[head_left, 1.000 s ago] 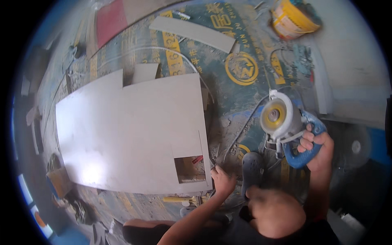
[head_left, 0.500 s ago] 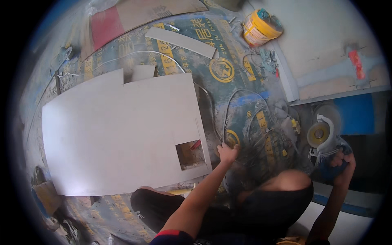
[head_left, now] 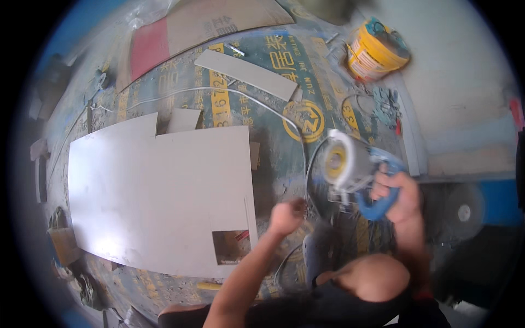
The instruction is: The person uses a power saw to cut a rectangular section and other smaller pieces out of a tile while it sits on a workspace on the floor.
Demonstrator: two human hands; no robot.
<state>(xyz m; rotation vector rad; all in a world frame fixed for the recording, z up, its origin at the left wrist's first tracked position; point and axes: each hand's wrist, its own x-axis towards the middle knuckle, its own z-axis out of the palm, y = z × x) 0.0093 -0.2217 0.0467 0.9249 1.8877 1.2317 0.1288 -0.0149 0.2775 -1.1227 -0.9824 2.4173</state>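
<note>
My right hand [head_left: 402, 194] is wrapped round the blue D-shaped handle of a handheld circular cutter [head_left: 345, 164]. The cutter has a pale guard and a round yellow centre, and is raised over the floor, blurred by motion. My left hand [head_left: 287, 217] is closed beside the right edge of a large white tile [head_left: 158, 191], its fingers on a grey power cord [head_left: 304, 158]; blur softens the grip. The tile lies flat, with a square hole near its lower right corner and a notch in its far edge.
A narrow tile strip [head_left: 246, 74] and a yellow bucket [head_left: 377, 52] lie beyond the tile. Gloves [head_left: 385, 106] rest near a large pale slab [head_left: 459, 109] at right. Flattened cardboard [head_left: 213, 24] is at the far side. Printed green sheeting and dust cover the floor.
My right hand has lifted the cutter and brought it left, toward the middle. My left hand has shifted slightly left and nearer to me. The view has shifted too.
</note>
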